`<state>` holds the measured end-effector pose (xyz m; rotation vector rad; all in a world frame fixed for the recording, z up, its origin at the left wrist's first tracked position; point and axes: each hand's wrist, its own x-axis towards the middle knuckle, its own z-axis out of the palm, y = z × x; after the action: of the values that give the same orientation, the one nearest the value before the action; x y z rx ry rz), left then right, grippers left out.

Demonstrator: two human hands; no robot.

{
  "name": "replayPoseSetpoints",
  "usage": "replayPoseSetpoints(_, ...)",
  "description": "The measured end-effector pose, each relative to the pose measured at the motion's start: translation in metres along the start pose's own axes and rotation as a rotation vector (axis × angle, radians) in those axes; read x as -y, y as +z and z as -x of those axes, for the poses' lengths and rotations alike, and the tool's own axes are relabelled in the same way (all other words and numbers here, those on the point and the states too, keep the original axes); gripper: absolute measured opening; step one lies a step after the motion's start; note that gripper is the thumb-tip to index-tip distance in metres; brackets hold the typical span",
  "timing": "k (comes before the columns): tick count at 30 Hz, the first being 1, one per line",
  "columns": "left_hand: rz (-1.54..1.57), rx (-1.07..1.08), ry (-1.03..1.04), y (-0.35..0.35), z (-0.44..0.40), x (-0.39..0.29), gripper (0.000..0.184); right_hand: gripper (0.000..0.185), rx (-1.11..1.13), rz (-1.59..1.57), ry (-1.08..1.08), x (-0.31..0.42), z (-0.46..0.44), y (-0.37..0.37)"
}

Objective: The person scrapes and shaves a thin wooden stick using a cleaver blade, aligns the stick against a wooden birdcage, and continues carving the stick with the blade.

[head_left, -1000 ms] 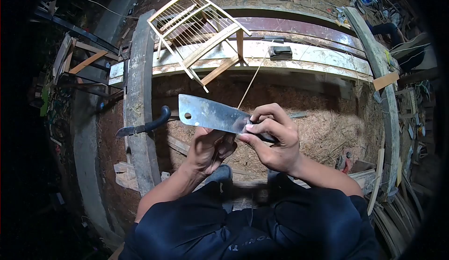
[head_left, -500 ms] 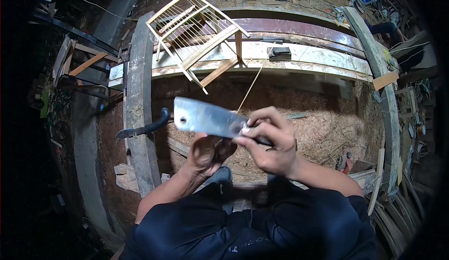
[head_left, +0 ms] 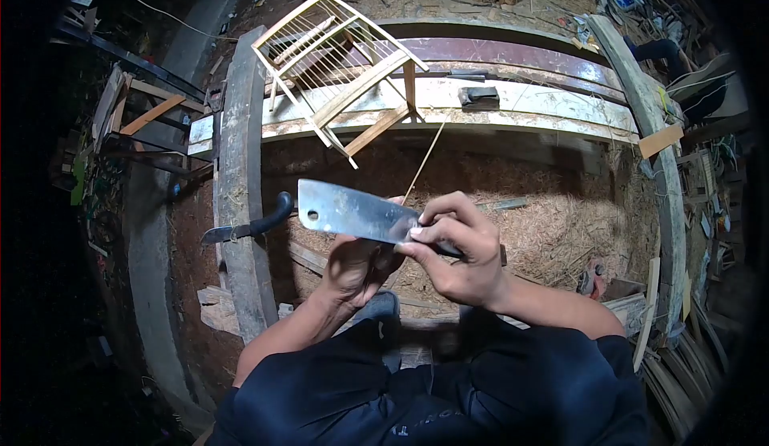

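My right hand (head_left: 460, 250) is closed round the dark handle of a cleaver (head_left: 348, 212), thumb and forefinger pinching the base of its blade. The broad steel blade points left, with a hole near its far end. Beneath it is my left hand (head_left: 352, 270), its fingers mostly hidden by the metal. A thin wooden stick (head_left: 424, 161) slants up from behind the blade, its lower end at my left fingertips, which close on it. Whether the cleaver's edge touches the stick is hidden.
A slatted wooden frame (head_left: 344, 69) rests on the plank bench (head_left: 545, 113), beside a dark metal block (head_left: 479, 98). A black-handled curved knife (head_left: 256, 223) lies across the left beam (head_left: 240, 141). Shavings (head_left: 561, 221) cover the ground. Another person's arm (head_left: 669, 52) shows at right.
The cleaver's blade has swung slightly down at its far end and looks sharper than before. Both hands keep their holds. The view has shifted a little.
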<state>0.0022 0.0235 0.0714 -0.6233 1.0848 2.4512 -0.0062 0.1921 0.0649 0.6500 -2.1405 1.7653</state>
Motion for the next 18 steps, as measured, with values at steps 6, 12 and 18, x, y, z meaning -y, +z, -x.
replayPoseSetpoints(6, -0.024, 0.072, -0.029, -0.008, -0.005, 0.002, 0.036, 0.018, -0.003, 0.008, -0.013, -0.004, 0.002, 0.000)
replayPoseSetpoints(12, -0.003, 0.206, 0.002, -0.017, -0.006, 0.004, 0.026, 0.016, -0.022, -0.004, 0.025, -0.001, 0.000, -0.002)
replayPoseSetpoints(18, -0.084, 0.163, -0.040, -0.015, -0.007, 0.001, 0.030, 0.018, -0.166, 0.042, 0.087, -0.008, -0.003, -0.004)
